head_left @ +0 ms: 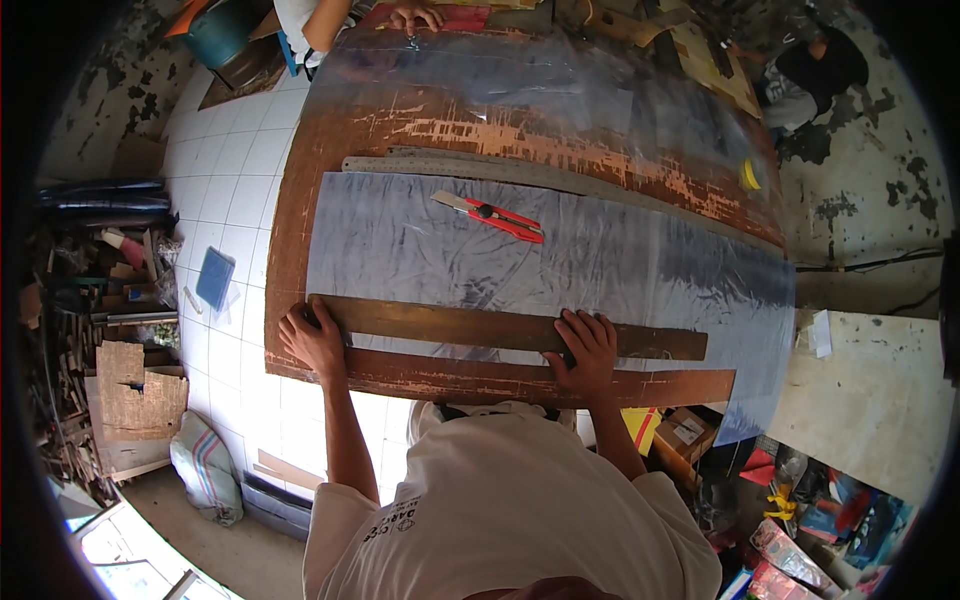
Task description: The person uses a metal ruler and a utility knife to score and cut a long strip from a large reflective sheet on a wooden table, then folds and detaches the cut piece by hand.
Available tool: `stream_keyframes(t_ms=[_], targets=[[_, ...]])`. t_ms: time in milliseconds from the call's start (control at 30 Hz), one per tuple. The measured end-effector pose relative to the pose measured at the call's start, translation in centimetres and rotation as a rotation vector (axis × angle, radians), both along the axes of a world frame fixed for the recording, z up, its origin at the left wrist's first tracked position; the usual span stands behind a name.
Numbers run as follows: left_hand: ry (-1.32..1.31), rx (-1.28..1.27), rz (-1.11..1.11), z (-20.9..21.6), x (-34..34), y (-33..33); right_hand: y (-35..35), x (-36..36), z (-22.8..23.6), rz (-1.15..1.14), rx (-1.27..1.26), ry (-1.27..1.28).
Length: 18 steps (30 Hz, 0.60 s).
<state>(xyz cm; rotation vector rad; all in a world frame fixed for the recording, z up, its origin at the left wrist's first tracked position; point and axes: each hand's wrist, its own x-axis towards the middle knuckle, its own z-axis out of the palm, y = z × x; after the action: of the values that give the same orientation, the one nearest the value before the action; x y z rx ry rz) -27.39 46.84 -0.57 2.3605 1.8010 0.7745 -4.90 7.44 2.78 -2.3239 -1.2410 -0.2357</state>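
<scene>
A long brown flat strip (450, 325) lies crosswise over a sheet of clear plastic (400, 235) on the brown worktable. My left hand (315, 342) is at its left end, fingers bent around the corner. Farther along to the right, my right hand (585, 350) spans the strip, fingertips by its far edge and thumb by its near edge. Beyond the strip, a red utility knife (500, 220) rests on the plastic with its blade out, pointing left. Past the sheet's far edge lie long metal rulers (480, 168).
Another person's hand (415, 15) is at the table's far left edge, over more clear plastic (560, 85). A yellow tape roll (750, 175) lies at the far right. One more person (815, 75) is by the right wall. A cardboard box (683, 440) stands below the near right edge.
</scene>
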Motion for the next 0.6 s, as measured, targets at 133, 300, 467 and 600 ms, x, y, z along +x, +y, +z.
stream_keyframes(t_ms=[133, 300, 467, 600], targets=[[-0.005, 0.006, -0.003, -0.3, -0.1, 0.1, 0.0, 0.0, 0.1, -0.007, -0.003, -0.002], [-0.043, -0.005, 0.008, 0.4, 0.1, 0.0, 0.0, 0.0, 0.1, -0.006, 0.007, 0.008], [-0.422, 0.078, -0.031, 0.4, -1.4, 1.0, 0.2, -0.1, 0.4, -0.001, 0.012, 0.021], [-1.014, -0.256, -0.762, 14.4, 0.9, 0.2, 0.0, 0.0, 0.2, -0.017, 0.011, 0.009]])
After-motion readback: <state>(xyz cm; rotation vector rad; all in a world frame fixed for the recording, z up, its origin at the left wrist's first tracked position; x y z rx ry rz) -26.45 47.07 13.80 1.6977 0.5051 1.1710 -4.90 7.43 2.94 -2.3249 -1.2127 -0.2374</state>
